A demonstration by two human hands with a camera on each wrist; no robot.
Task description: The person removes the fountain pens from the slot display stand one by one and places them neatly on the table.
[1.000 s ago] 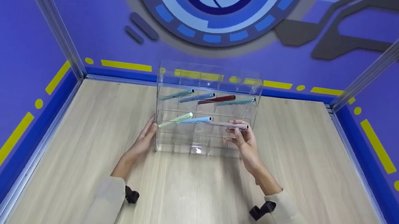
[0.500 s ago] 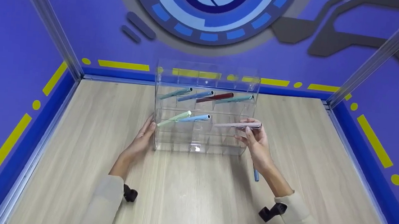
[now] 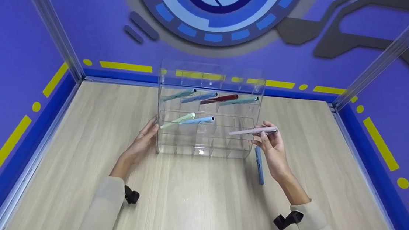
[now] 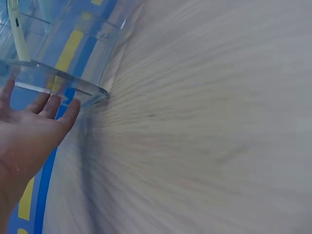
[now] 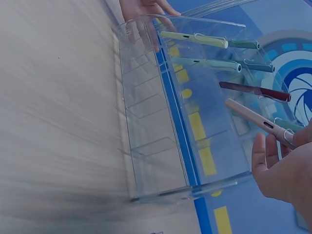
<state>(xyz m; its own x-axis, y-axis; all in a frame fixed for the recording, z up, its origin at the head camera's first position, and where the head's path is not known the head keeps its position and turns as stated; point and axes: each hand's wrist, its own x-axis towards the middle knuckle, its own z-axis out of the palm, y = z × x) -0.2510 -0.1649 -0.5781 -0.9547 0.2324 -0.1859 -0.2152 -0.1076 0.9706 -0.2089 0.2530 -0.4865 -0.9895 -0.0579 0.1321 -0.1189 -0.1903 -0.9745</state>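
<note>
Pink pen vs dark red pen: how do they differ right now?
Colour: the pink pen is pale; the dark red pen is much deeper in tone.
Support: the right hand pinches the pink pen; the dark red pen rests in the clear rack, in the upper row of pens.
Shared: both are slim and have a clip.

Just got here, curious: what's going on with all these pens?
A person's right hand pinches a pale pink pen near the right end of a clear rack, while the left hand rests against its left side. Four pens sit in an upper row, a pale green pen and a light blue pen below. A darker blue pen lies on the table beside the rack.
</note>
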